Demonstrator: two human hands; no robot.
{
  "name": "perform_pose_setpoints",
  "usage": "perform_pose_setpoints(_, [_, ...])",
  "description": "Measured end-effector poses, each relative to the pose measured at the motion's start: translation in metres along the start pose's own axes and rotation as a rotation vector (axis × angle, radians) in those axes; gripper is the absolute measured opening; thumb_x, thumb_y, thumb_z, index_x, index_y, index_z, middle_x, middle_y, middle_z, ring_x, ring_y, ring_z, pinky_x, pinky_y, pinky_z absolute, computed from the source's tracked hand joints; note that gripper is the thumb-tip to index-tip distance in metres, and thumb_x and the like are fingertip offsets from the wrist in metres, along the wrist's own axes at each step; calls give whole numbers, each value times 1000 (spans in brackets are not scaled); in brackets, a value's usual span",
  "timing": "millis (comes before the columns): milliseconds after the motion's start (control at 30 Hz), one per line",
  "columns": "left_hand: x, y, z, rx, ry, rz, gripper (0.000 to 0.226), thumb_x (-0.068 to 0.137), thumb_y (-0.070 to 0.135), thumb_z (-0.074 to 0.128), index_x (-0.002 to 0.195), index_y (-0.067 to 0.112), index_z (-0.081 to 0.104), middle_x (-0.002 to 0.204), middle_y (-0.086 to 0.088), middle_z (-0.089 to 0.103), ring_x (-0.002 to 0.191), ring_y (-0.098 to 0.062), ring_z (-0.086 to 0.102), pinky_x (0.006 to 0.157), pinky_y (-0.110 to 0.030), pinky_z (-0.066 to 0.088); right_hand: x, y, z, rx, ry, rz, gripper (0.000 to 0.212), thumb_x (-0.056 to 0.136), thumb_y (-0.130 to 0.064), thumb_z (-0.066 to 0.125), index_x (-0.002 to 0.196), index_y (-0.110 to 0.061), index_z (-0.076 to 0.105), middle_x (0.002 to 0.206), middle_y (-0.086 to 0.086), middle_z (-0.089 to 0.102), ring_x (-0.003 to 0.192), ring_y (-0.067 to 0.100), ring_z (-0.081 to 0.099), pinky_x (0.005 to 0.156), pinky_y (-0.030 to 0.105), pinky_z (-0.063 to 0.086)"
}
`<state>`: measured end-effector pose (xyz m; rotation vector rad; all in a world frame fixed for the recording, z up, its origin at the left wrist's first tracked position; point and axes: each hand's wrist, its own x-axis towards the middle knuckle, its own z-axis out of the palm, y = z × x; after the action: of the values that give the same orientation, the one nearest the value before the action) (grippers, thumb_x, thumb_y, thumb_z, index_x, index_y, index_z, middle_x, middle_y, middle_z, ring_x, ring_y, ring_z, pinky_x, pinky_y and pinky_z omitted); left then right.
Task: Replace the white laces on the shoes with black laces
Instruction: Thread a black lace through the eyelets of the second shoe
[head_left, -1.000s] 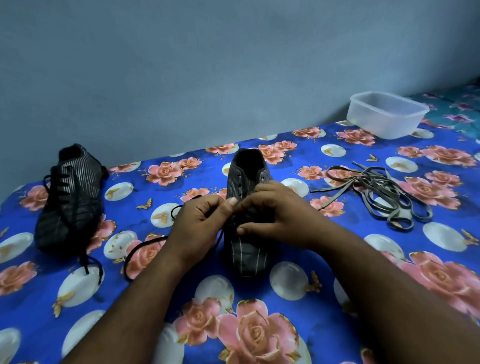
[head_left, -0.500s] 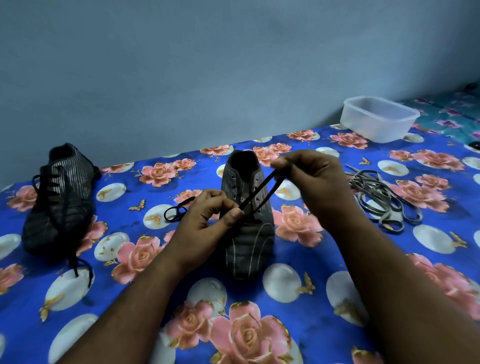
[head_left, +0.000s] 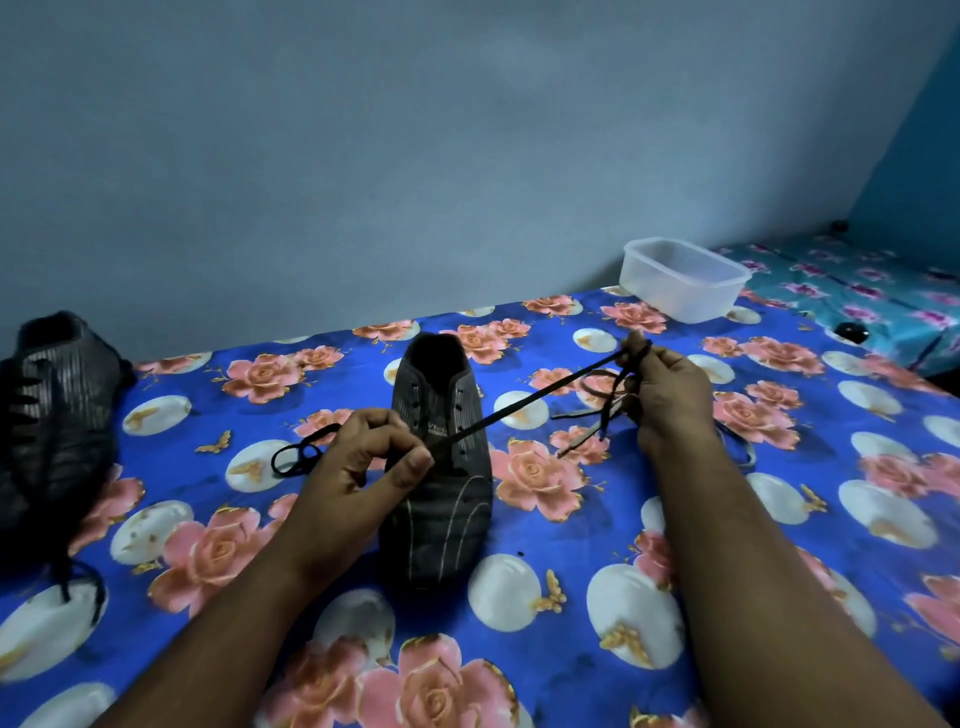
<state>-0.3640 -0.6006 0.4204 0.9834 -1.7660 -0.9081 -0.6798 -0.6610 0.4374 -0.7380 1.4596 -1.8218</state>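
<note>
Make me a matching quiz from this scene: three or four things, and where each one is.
Things:
1. tub
2. laced shoe
3. black lace
4. middle shoe

Places:
A. far left of the cloth
B. stretched between the hands
C. back right, by the wall
D. between the forearms

Pairs: 1-C, 2-A, 3-B, 4-D

The left shoe (head_left: 54, 415) is chopped off by the frame's left edge. The right hand (head_left: 670, 395) covers most of the old laces (head_left: 597, 415) behind it. The tiny logo (head_left: 438, 429) on the middle shoe (head_left: 441, 478) is unreadable.
</note>
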Motion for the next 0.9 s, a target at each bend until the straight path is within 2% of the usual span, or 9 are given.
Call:
perform_pose_setpoints(133, [-2,9,6,-31,12,-14,17,86,35,65,88,20,74,111,-3,56,109,-14,57,99,-27,41,2,7,6,-77,-26,-30,24,97,-30,67,83,-13,75,64,-7,67,46,-1,48,51,19,38])
perform_pose_setpoints(200, [-3,15,9,-27,-6,1,8,84,34,68,81,28,72,109,1,57,109,-15,56,98,-25,41,1,10,12,-102,-105,-40,18,97,-27,67,90,-13,77,69,-4,71,49,4,45,53,23,38])
perform_pose_setpoints(300, [-5,17,12,15,-62,37,9,80,35,74,74,31,69,104,9,57,107,-14,56,94,-19,41,-1,14,17,-129,-173,-50,18,93,-32,72,85,-17,77,75,1,71,55,11,42,53,27,37])
perform_pose_setpoints(367, [-4,15,11,-43,-36,45,14,79,35,78,73,26,68,103,7,59,104,-13,58,91,-18,42,1,14,14,-132,-141,-35,20,93,-35,72,82,-18,76,75,2,73,54,10,46,54,27,39])
perform_pose_setpoints(467, [1,7,1,-310,119,-16,21,78,24,80,75,10,66,97,9,62,92,-6,59,78,-13,47,11,13,3,-75,-22,18,23,95,-37,69,83,-18,75,82,9,74,51,11,48,54,28,40])
perform_pose_setpoints(567, [5,-5,-11,-390,235,-110,14,74,26,72,71,14,66,96,12,61,82,-3,59,59,-9,45,19,13,-6,3,87,83,26,96,-39,68,91,-14,75,80,3,70,42,7,44,44,24,37])
perform_pose_setpoints(733, [6,-16,-14,-471,247,-213,9,74,32,75,74,24,69,101,5,60,63,-3,53,47,-13,37,26,11,-15,57,166,136,31,98,-42,64,90,-14,73,80,2,71,43,14,42,49,30,43])
perform_pose_setpoints(800, [6,-17,-13,-524,231,-274,25,66,39,77,85,24,69,100,1,62,64,-9,51,47,-21,30,29,9,-17,70,178,133,33,99,-43,62,90,-13,73,79,3,69,43,16,45,49,30,45])
perform_pose_setpoints(900, [6,-17,-15,-573,195,-254,29,74,25,69,99,11,64,104,-9,60,61,-5,57,47,-14,40,31,8,-18,77,204,115,35,102,-42,57,88,-14,73,77,2,63,43,12,47,44,26,44])
